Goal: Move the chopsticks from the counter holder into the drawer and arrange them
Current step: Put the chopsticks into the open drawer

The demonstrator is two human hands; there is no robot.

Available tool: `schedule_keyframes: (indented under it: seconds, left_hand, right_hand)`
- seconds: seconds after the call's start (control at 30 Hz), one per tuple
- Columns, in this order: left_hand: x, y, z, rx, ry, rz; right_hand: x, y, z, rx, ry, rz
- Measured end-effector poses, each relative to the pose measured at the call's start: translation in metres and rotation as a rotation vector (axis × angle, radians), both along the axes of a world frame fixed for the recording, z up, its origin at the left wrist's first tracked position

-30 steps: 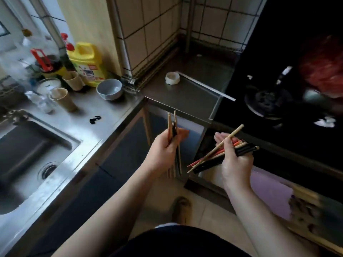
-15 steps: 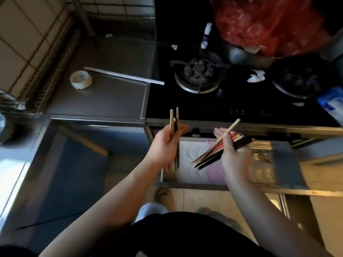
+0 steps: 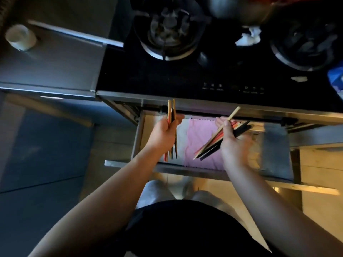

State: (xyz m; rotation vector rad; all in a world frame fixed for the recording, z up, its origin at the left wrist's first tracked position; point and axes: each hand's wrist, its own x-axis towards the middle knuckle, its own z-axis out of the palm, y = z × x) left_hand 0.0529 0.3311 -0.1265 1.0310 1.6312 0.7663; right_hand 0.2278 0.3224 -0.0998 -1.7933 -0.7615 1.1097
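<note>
My left hand (image 3: 164, 134) grips a bunch of chopsticks (image 3: 171, 112), wooden, black and red, held nearly upright over the left part of the open drawer (image 3: 136, 138). My right hand (image 3: 232, 140) holds a second bunch of chopsticks (image 3: 209, 146) slanted, tips pointing down-left, over the pink cloth (image 3: 199, 143) that lines the drawer. One wooden stick in that bunch sticks out farther at the top right. The two bunches are apart. The counter holder is out of view.
The drawer is pulled out below a black gas hob (image 3: 185, 75) with two burners. A steel counter (image 3: 55, 67) at left carries a roll of tape (image 3: 19, 37) and a long metal strip (image 3: 74, 33). My legs and the floor are below the drawer front.
The view has swung right and down from the sink corner to the hob and the open drawer. Both hands, still holding their chopsticks, are now over the drawer.
</note>
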Motion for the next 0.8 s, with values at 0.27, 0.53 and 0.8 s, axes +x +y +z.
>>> schedule_keyframes:
  seconds: [0.27, 0.53, 0.8]
  left_hand:
    - [0.024, 0.01, -0.097, -0.145, 0.033, -0.059]
    - [0.008, 0.026, -0.215, -0.277, 0.018, -0.064]
    - [-0.003, 0.047, -0.292, -0.38, -0.067, 0.017]
  right_hand:
    - [0.005, 0.024, -0.093, -0.238, -0.093, -0.01]
    - [-0.025, 0.042, -0.213, -0.348, -0.094, 0.107]
    - [-0.042, 0.065, -0.298, -0.477, -0.132, 0.24]
